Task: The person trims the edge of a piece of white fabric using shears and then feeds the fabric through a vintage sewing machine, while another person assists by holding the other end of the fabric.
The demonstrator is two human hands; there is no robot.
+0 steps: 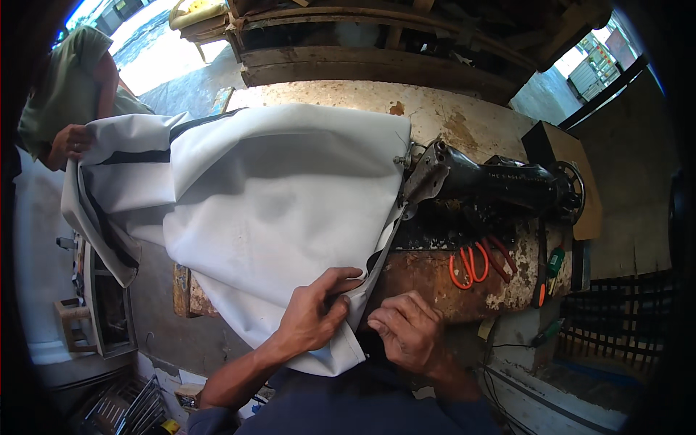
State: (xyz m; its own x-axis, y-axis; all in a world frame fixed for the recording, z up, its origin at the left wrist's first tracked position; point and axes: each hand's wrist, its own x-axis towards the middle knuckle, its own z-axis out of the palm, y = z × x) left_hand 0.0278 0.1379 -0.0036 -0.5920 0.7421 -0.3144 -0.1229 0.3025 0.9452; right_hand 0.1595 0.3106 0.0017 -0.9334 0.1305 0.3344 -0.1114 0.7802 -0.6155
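A large white sheet of heavy fabric point(268, 210) with dark strips on its underside spreads across the table. Its right edge runs under the head of a black sewing machine point(493, 185). My left hand point(319, 310) is closed on the sheet's near right edge, thumb and fingers pinching the folded border, where a dark strip shows. Just right of that edge, my right hand point(410, 330) is curled with fingertips pressed together. Whatever it may hold is hidden. At the far left, another person's hand point(71, 141) grips the sheet's other end.
Orange-handled scissors point(470, 267) and dark red-handled pliers point(502, 259) lie on the worn wooden table point(428, 286) near the machine. Further right are a green-handled tool point(556, 262) and a cardboard piece point(576, 170). A wooden bench point(326, 69) stands beyond the table.
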